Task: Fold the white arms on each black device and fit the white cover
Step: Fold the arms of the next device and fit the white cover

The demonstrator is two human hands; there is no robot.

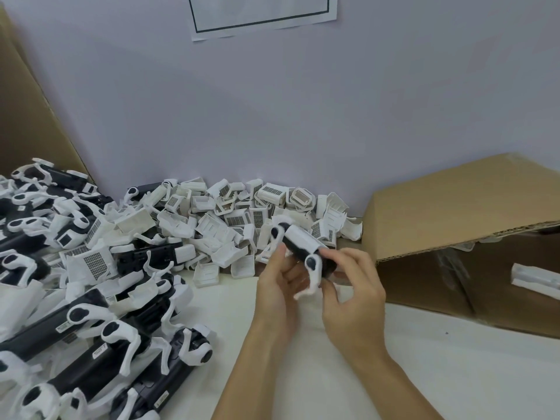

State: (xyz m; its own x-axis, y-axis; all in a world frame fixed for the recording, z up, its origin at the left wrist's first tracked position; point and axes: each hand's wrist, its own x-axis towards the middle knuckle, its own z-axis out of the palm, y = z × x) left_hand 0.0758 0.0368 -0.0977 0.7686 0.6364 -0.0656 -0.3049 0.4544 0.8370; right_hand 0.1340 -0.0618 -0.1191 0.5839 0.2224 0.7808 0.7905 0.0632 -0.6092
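Just right of centre, both hands hold one black device [306, 253] above the white table [424, 374]. The left hand [277, 286] cups it from the seven o'clock side, thumb laid along the dark body, its other fingers mostly hidden behind the device. The right hand [353, 286] comes in from four o'clock, fingers curled round the lower end — the fingertips themselves are covered by the body and cannot be made out. A white cover [304, 236] sits on the device's upper end, towards eleven o'clock; how fully it is seated is hard to tell. One white arm [312, 268] hangs down at six o'clock between the two hands, another shows at the top end.

At nine o'clock a heap of devices [78, 298] runs off the left and bottom edges. At twelve o'clock loose covers [236, 213] lie piled against the wall. At three o'clock an open cardboard box [454, 225] is cut off by the right edge — its contents are dim.
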